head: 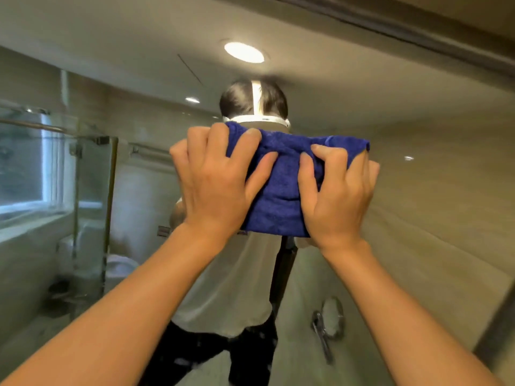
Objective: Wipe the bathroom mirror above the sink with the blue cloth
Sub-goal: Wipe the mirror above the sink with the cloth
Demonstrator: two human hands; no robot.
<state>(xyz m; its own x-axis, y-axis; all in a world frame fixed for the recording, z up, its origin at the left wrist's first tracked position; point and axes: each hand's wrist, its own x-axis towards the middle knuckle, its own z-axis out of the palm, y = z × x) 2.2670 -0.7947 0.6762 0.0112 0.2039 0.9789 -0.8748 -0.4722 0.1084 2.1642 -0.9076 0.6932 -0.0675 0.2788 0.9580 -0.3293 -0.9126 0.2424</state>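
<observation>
A folded blue cloth lies flat against the bathroom mirror, at about head height in the middle of the glass. My left hand presses on the cloth's left part with spread fingers, the fingertips reaching its top edge. On the cloth's right part, my right hand has bent fingers, and its thumb and forefinger pinch a fold of the fabric. The cloth hides most of my reflected head.
The mirror reflects a glass shower screen, a window, a toilet and ceiling lights. A chrome tap shows low right. The mirror's dark frame runs along the top right.
</observation>
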